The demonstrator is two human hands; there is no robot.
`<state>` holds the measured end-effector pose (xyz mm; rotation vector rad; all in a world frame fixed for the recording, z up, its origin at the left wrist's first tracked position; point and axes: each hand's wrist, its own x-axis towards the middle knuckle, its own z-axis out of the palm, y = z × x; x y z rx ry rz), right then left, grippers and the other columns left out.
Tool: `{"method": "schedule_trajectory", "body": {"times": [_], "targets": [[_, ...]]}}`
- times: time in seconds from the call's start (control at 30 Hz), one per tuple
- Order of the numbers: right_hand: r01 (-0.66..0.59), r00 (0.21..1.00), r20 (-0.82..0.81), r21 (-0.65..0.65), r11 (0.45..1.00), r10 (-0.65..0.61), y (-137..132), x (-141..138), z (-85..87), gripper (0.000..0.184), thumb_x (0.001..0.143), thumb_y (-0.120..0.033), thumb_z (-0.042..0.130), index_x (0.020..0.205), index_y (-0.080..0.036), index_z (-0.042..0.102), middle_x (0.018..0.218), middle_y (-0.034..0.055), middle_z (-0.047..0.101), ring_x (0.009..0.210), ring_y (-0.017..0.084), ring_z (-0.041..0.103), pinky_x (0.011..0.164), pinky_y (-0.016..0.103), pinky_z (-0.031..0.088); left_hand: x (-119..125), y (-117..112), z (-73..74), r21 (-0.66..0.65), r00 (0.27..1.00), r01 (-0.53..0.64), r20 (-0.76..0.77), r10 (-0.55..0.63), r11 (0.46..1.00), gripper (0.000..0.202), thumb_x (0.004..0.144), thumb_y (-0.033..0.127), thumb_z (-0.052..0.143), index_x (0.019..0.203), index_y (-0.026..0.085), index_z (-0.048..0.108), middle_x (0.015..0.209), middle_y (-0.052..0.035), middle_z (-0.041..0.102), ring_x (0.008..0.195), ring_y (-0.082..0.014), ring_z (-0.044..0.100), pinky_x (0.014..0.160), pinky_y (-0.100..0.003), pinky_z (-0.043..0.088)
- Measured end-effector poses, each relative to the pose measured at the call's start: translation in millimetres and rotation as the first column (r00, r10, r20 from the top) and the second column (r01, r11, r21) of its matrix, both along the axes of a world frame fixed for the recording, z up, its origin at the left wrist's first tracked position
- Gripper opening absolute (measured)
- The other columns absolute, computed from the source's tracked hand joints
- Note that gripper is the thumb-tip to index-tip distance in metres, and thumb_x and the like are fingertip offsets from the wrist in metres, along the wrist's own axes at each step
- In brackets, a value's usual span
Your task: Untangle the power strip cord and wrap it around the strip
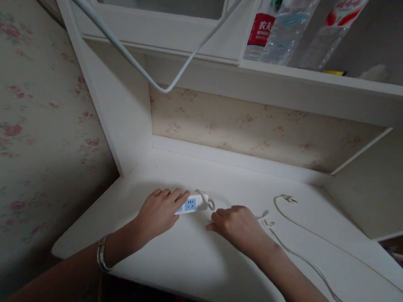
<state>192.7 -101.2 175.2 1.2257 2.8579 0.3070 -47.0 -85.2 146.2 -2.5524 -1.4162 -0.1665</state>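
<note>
A white power strip [191, 203] with blue socket faces lies on the white desk [191, 263]. My left hand [160, 211] rests on its left end, fingers laid over it and pressing it down. My right hand [236, 224] lies knuckles up just right of the strip, fingers curled under; what they hold is hidden. The strip's white cord [208, 199] loops at its right end. A thin white cable [304, 261] runs from beside my right hand across the desk, ending in a small plug [288, 198].
A thick white cord [132, 58] hangs in front of the upper cabinet. Plastic water bottles [286, 27] stand on the shelf at the upper right. Floral wallpaper [24, 121] covers the wall on the left. A side panel [378, 185] bounds the desk's right.
</note>
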Motion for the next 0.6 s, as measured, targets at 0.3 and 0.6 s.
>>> {"method": "schedule_trajectory", "body": {"times": [0.3, 0.6], "targets": [[-0.257, 0.869, -0.441, -0.012, 0.966, 0.226, 32.8, 11.5, 16.4, 0.050, 0.089, -0.058, 0.045, 0.060, -0.018, 0.054, 0.055, -0.0007, 0.054, 0.057, 0.011, 0.050, 0.073, 0.029, 0.035, -0.3, -20.3, 7.7, -0.267, 0.901, 0.434, 0.132, -0.414, 0.860, 0.056, 0.074, 0.029, 0.062, 0.127, 0.030, 0.045, 0.108, -0.0004, 0.062, 0.092, -0.0204, 0.059, 0.084, -0.033, 0.042], [0.006, 0.338, -0.773, -0.568, 0.823, -0.536, 54.6, 0.7, -33.8, 0.063, 0.088, -0.066, 0.029, 0.052, -0.018, 0.048, 0.048, -0.0036, 0.035, 0.048, 0.011, 0.035, 0.050, 0.025, 0.028, -3.5, -33.8, 30.4, -0.015, 0.838, 0.503, 0.253, -0.483, 0.864, 0.063, 0.072, 0.030, 0.060, 0.132, 0.024, 0.043, 0.114, -0.0057, 0.061, 0.092, -0.0214, 0.060, 0.081, -0.035, 0.046]]}}
